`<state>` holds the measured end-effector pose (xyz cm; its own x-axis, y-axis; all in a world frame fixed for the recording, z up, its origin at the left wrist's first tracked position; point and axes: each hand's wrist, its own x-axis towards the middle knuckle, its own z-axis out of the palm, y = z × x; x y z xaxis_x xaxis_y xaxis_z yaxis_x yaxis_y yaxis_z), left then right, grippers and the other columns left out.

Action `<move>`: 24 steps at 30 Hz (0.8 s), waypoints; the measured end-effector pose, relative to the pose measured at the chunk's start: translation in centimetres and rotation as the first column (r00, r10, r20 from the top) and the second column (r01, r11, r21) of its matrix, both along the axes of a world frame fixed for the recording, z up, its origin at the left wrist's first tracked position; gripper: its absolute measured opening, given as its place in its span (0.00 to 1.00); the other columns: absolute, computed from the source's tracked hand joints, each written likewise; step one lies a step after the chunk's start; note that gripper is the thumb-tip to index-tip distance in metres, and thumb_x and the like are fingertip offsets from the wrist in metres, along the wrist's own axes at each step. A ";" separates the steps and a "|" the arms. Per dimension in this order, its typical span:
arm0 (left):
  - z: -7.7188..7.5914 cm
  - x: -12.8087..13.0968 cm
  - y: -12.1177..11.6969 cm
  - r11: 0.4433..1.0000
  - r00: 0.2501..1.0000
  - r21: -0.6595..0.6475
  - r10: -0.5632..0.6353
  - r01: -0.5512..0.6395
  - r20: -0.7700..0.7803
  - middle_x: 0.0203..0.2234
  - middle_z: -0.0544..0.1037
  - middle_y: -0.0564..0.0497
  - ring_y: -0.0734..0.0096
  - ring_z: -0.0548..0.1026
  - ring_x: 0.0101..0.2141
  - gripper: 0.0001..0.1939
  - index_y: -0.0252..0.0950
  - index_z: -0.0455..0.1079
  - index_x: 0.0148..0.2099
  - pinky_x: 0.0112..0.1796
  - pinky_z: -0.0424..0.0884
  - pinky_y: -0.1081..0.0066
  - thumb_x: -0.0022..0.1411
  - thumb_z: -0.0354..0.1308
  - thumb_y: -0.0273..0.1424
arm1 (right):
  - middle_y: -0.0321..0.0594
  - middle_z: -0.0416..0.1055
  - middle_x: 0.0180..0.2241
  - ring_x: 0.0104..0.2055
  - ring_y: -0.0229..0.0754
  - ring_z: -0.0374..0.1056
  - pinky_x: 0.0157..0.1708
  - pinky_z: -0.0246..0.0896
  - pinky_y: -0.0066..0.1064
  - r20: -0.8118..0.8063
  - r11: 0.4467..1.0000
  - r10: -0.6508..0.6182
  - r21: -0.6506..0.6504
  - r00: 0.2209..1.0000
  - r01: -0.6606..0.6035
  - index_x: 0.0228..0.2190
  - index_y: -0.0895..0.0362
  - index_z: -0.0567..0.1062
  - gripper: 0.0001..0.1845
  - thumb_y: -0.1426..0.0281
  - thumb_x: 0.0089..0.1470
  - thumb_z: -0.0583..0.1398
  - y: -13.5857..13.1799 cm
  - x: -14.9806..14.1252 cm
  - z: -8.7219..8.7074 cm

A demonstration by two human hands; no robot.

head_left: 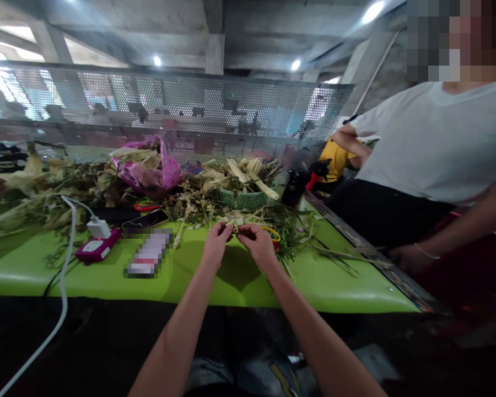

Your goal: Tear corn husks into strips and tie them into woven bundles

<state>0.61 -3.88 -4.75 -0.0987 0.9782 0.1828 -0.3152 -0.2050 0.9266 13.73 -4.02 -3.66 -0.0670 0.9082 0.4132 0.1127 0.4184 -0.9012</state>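
My left hand and my right hand meet above the green tabletop. Both pinch a small pale piece of plant material between thumb and fingers; the fingers cover most of it, so its exact kind is unclear. Just beyond stands a green basket, heaped with dried husks and stalks. Beside my right hand lie scissors with yellow handles, partly hidden among green sprigs. Leafy scraps are strewn between my hands and the basket.
On the left are a phone, a purple power block with a white plug and cable. Behind lie a dark phone, a pink plastic bag and piled dry plants. A person in a white shirt stands at right.
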 end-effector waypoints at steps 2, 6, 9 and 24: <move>-0.1 -0.2 0.1 1.000 1.000 0.012 -0.008 0.008 -0.015 0.24 0.70 0.54 0.77 0.66 0.27 0.15 0.34 0.68 0.32 0.31 0.62 0.74 0.51 0.62 0.41 | 0.38 0.75 0.28 0.32 0.45 0.69 0.37 0.63 0.37 0.028 1.000 -0.004 0.023 1.000 0.004 0.30 0.55 0.77 0.09 0.67 0.41 0.65 0.1 0.2 -0.1; -0.2 -0.7 0.4 0.999 0.998 0.015 -0.038 0.039 -0.059 0.22 0.69 0.56 0.78 0.64 0.26 0.14 0.34 0.69 0.28 0.30 0.60 0.75 0.49 0.64 0.40 | 0.37 0.74 0.28 0.33 0.45 0.68 0.39 0.61 0.37 0.082 0.998 -0.007 0.064 0.997 0.002 0.27 0.54 0.78 0.06 0.69 0.41 0.65 0.4 0.7 -0.5; -0.2 -1.1 0.5 0.997 0.994 -0.019 -0.078 0.077 -0.070 0.19 0.67 0.56 0.78 0.63 0.24 0.15 0.33 0.69 0.26 0.27 0.59 0.75 0.46 0.66 0.40 | 0.37 0.74 0.27 0.33 0.45 0.67 0.38 0.60 0.37 0.106 0.998 0.003 0.069 0.994 -0.010 0.27 0.53 0.79 0.05 0.69 0.41 0.66 0.5 0.7 -0.6; 0.3 -0.9 0.2 0.998 0.998 -0.054 -0.037 0.039 0.042 0.23 0.70 0.55 0.78 0.68 0.27 0.18 0.34 0.68 0.30 0.34 0.66 0.74 0.44 0.67 0.42 | 0.34 0.70 0.22 0.25 0.38 0.61 0.28 0.56 0.30 0.018 0.992 0.076 -0.102 0.997 -0.074 0.26 0.57 0.76 0.11 0.61 0.43 0.65 0.8 0.3 -0.8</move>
<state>-0.31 -3.65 -4.48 -0.0677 0.9899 0.1249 -0.3599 -0.1410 0.9223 14.03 -3.27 -4.46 -0.1443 0.9375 0.3168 0.1048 0.3328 -0.9372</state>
